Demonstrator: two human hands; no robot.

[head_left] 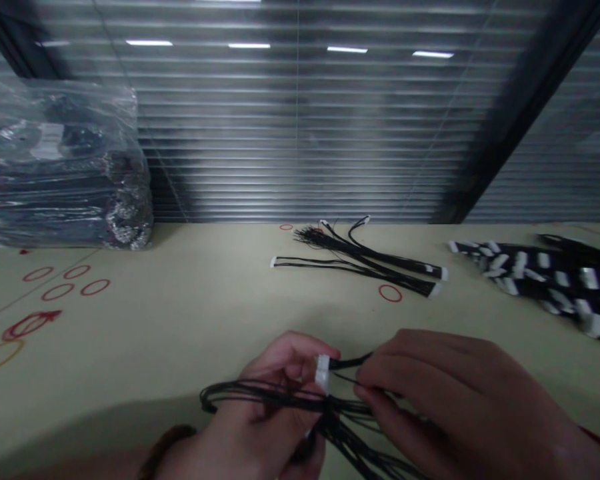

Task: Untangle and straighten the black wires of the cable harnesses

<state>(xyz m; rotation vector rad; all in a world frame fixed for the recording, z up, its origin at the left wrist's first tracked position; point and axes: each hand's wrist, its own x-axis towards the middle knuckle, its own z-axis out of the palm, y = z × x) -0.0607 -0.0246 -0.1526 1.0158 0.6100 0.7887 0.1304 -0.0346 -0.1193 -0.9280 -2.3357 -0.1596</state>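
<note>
Your left hand [253,400] and right hand [455,407] grip a black wire harness [285,398] near its white connector [323,372]; more harnesses [360,263] lie at twelve o'clock on the desk [180,320].

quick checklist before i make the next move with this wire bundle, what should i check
1. White plastic connector held in the left hand: ok, it sits at the fingertips.
2. Right hand pinching the black wire behind the connector: ok.
3. Black wire bundle free of tangles: cannot tell, the strands cross at the left hand and run out of view.
4. Wires seated in the connector: cannot tell, too blurred.
5. Loose wire harnesses on the table apart from the hands: ok.
</note>
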